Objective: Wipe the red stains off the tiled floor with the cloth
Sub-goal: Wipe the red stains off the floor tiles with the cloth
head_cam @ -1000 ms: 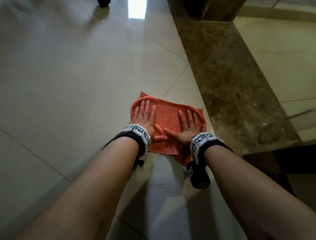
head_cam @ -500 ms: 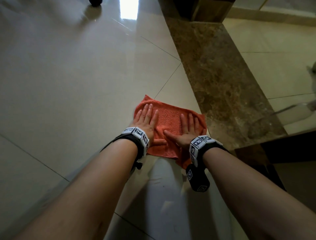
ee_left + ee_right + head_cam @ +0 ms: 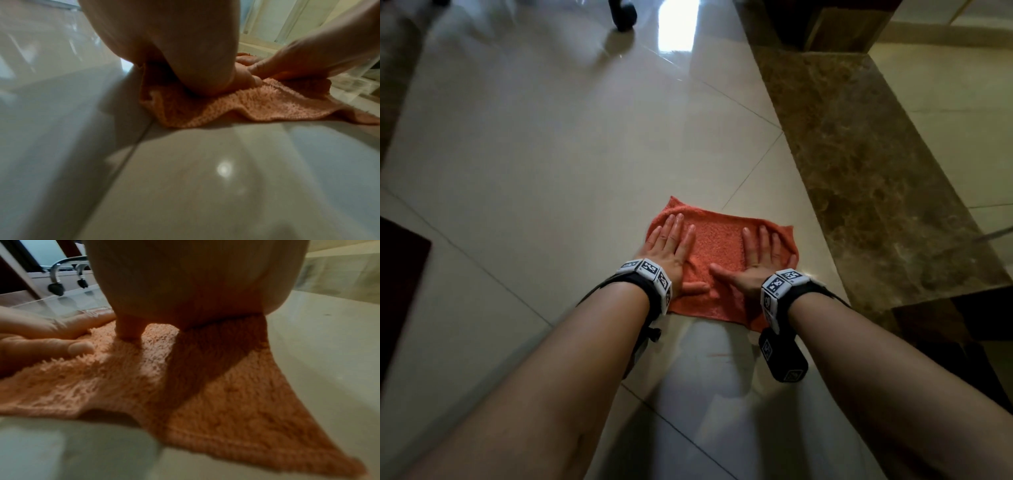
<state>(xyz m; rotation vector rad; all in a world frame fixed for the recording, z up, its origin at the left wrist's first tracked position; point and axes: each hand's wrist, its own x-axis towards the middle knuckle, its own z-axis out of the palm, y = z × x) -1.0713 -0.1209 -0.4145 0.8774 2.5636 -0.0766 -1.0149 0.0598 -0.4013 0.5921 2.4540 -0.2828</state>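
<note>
Both the left hand [image 3: 666, 251] and right hand [image 3: 756, 262] pressed flat, fingers straight, on the orange terry cloth [image 3: 717, 246] spread over the tiled floor [image 3: 544, 164], where a faint red streak [image 3: 719, 355] nearer the person apparently awaited wiping.

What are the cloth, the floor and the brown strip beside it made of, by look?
Cloth: orange terry, likely cotton or microfibre; looped pile shows in both wrist views. Floor: glazed ceramic or porcelain tile, glossy; window glare, grout lines. Brown strip: polished marble or marble-look stone; mottled veining, sheen.
</note>
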